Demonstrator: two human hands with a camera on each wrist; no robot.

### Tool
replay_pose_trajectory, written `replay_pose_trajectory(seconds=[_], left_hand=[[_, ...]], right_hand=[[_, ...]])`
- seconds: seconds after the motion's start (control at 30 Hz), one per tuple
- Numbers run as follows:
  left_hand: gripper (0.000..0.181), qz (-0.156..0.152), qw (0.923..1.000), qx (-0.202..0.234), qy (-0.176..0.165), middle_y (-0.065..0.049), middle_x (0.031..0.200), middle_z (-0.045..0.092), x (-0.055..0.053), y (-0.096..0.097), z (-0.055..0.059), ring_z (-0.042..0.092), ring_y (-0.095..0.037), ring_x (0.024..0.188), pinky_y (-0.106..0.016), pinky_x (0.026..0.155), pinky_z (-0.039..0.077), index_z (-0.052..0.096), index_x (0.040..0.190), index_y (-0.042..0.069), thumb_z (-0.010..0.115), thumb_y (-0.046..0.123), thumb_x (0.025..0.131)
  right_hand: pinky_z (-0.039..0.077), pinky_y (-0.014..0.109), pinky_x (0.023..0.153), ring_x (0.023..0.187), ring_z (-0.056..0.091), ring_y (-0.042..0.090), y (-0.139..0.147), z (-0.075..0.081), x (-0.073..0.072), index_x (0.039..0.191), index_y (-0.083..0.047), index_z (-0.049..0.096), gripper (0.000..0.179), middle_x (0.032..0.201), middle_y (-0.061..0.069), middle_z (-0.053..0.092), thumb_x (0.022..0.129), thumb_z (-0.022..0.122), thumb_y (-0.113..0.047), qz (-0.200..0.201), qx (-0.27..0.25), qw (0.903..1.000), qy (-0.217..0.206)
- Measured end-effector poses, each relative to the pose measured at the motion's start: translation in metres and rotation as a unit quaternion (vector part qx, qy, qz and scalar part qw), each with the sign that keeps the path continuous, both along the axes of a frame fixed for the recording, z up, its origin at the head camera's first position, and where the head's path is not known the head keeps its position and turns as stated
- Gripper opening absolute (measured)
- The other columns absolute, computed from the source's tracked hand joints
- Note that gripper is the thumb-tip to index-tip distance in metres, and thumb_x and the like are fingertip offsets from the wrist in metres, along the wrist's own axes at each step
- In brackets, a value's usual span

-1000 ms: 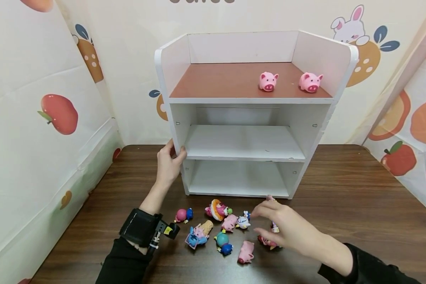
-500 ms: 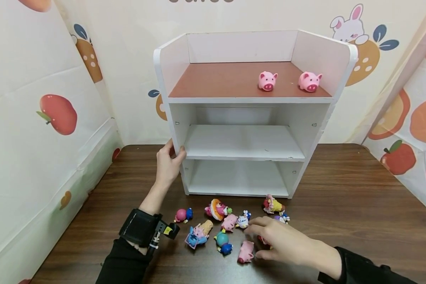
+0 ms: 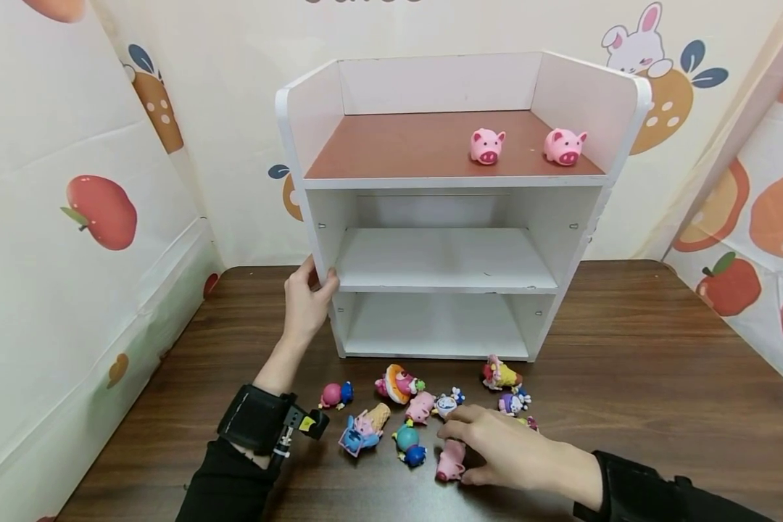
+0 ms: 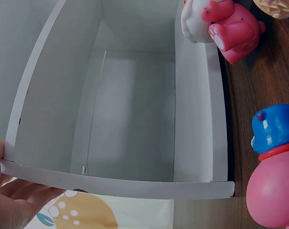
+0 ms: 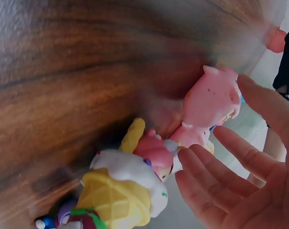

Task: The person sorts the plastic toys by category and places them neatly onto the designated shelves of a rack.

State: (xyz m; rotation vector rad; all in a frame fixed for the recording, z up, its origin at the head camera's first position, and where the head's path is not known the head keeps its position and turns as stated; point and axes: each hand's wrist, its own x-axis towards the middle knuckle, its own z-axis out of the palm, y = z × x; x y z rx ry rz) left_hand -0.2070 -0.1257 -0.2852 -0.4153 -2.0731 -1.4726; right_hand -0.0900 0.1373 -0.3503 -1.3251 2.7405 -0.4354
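Observation:
My left hand [image 3: 304, 303] grips the left side panel of a white toy shelf [image 3: 446, 259]; in the left wrist view the fingers [image 4: 27, 193] lie behind the panel's edge. My right hand [image 3: 510, 451] is low over the table, thumb and fingers apart around a pink pig figurine [image 3: 451, 462] lying on its side. In the right wrist view the fingers are fairly straight, with a fingertip right at the pig [image 5: 211, 98]. Close by lies a toy with a yellow cone [image 5: 113, 191]. Part of a figurine is hidden under the right hand.
Two pink pigs [image 3: 487, 146] stand on the shelf's brown top. Several small figurines lie before the shelf, among them a pink-and-blue one [image 3: 336, 395], an ice-cream-cone one [image 3: 364, 429], a teal-and-blue one [image 3: 409, 444] and one with an orange ring [image 3: 399, 384]. Printed walls enclose the table.
My right hand has moved left and down from the right-hand figurines to the lying pig, uncovering the yellow-cone toy and a purple figurine. My left hand stays on the shelf.

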Motion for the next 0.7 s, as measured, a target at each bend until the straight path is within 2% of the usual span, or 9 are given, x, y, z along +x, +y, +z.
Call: replay_pose_trajectory(seconds=[0.17, 0.37, 0.7], left_hand=[[0.032, 0.000, 1.0000, -0.004, 0.001, -0.031, 0.105, 0.056, 0.001, 0.000, 0.001, 0.056, -0.039, 0.093, -0.045, 0.075, 0.048, 0.052, 0.111, -0.015, 0.049, -0.009, 0.080], [0.032, -0.002, 1.0000, -0.002, 0.001, -0.031, 0.105, 0.056, 0.000, 0.000, 0.001, 0.056, -0.039, 0.093, -0.046, 0.075, 0.048, 0.052, 0.111, -0.015, 0.048, -0.009, 0.080], [0.032, 0.001, 1.0000, -0.005, -0.001, -0.031, 0.105, 0.055, 0.001, 0.000, 0.001, 0.055, -0.040, 0.094, -0.045, 0.075, 0.048, 0.052, 0.112, -0.014, 0.048, -0.009, 0.080]], right_hand=[[0.047, 0.019, 0.065, 0.080, 0.050, 0.003, -0.002, -0.003, 0.000, 0.101, -0.009, 0.062, 0.038, 0.095, -0.003, 0.054, 0.068, 0.075, -0.022, -0.002, -0.010, 0.9999, -0.009], [0.045, 0.015, 0.062, 0.077, 0.050, 0.000, -0.003, -0.008, 0.000, 0.098, -0.009, 0.063, 0.035, 0.092, -0.004, 0.055, 0.067, 0.076, -0.018, -0.001, -0.014, 0.9995, -0.030], [0.038, 0.008, 0.055, 0.069, 0.047, -0.003, -0.004, -0.012, -0.005, 0.090, -0.012, 0.061, 0.020, 0.083, -0.009, 0.054, 0.071, 0.070, -0.013, 0.020, -0.036, 0.9985, -0.038]])
